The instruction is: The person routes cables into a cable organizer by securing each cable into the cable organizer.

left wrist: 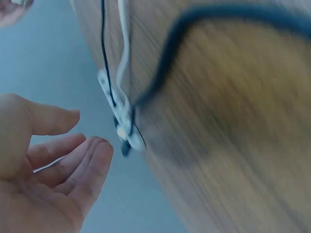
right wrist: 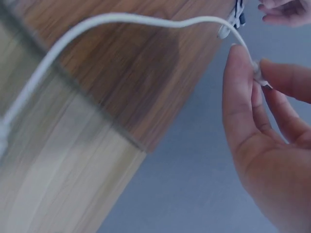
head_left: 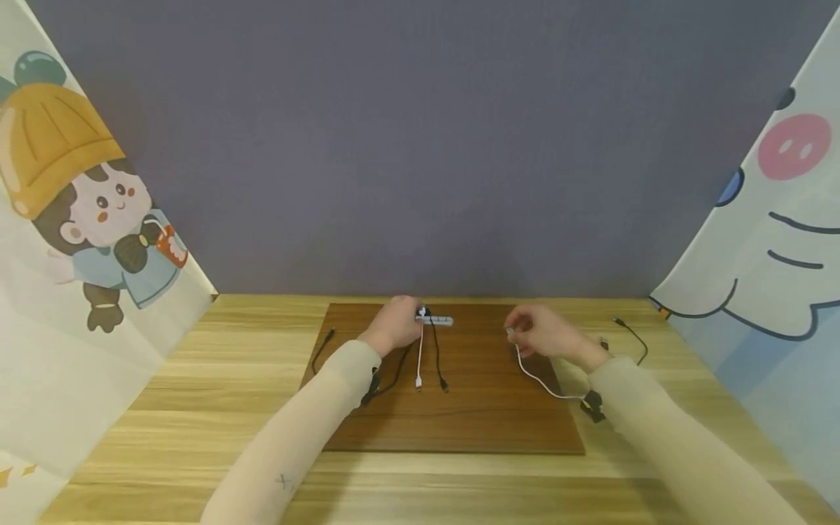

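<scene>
On the far part of the brown board lies a white cable holder strip [head_left: 442, 321] with cables seated in it: a short white cable [head_left: 420, 357], a thin black cable [head_left: 436, 357] and, in the left wrist view, a thicker dark cable [left wrist: 167, 53]. My left hand [head_left: 397, 321] is beside the strip's left end, fingers loosely bent and holding nothing in the left wrist view. To the right, my right hand [head_left: 541, 332] pinches the connector [right wrist: 258, 75] of another white cable [head_left: 541, 383] between thumb and fingers, raised above the board. That cable trails down toward the board's right edge.
The brown board [head_left: 459, 423] lies on a light wooden table [head_left: 164, 408]. A black cable [head_left: 317, 355] rests at the board's left edge, and another black cable [head_left: 635, 335] lies on the table at right. A grey panel [head_left: 426, 146] stands behind, with printed panels on both sides.
</scene>
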`<state>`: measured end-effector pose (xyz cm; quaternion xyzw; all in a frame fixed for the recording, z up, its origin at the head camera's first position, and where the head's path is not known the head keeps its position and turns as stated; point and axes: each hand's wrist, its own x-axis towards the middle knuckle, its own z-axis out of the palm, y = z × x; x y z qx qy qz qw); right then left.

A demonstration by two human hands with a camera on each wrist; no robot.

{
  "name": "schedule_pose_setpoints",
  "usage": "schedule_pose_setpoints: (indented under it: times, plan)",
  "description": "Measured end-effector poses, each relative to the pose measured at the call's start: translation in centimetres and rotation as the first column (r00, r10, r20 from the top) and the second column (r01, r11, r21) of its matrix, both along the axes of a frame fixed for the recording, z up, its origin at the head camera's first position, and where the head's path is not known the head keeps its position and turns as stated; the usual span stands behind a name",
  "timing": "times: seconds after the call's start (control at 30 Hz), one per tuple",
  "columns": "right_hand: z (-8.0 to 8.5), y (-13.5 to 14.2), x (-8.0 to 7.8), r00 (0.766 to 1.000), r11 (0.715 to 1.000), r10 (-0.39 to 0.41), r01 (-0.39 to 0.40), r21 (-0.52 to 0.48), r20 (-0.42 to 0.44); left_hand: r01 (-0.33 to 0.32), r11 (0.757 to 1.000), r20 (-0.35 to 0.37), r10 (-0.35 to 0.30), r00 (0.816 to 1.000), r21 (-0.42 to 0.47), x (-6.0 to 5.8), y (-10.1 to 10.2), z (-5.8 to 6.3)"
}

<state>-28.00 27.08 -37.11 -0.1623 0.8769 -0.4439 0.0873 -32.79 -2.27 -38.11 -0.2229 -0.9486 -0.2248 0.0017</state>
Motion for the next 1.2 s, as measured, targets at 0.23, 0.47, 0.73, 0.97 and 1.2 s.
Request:
schedule_pose_setpoints:
  times: [0.23,0.47,0.73,0.97,1.2]
  plan:
    - [0.1,-1.6,0.0,1.000,0.998,0.009,-0.009,-0.056,-0.003,0.119,0.993,0.012,-0.119,0.993,0.030,2.5,2.0,-0.5]
    - [0.3,-2.4,0.1,1.000,0.998,0.001,-0.003,-0.069,-0.028,0.246,0.964,0.060,-0.252,0.966,0.097,4.0,4.3,-0.9]
    - [1.2,-3.6,0.3,0.999,0.994,-0.017,0.013,-0.111,-0.035,0.163,0.914,0.250,-0.268,0.931,0.372,4.9,5.7,-1.7]
    - [1.9,-4.4,0.2,0.994,0.984,-0.080,0.066,-0.167,-0.077,0.063,0.853,0.324,-0.263,0.909,0.519,5.7,6.8,-2.8]
    - [2.8,-4.7,-0.1,0.986,0.968,-0.134,0.108,-0.227,-0.099,0.026,0.855,0.309,-0.215,0.926,0.518,6.2,6.6,-2.7]
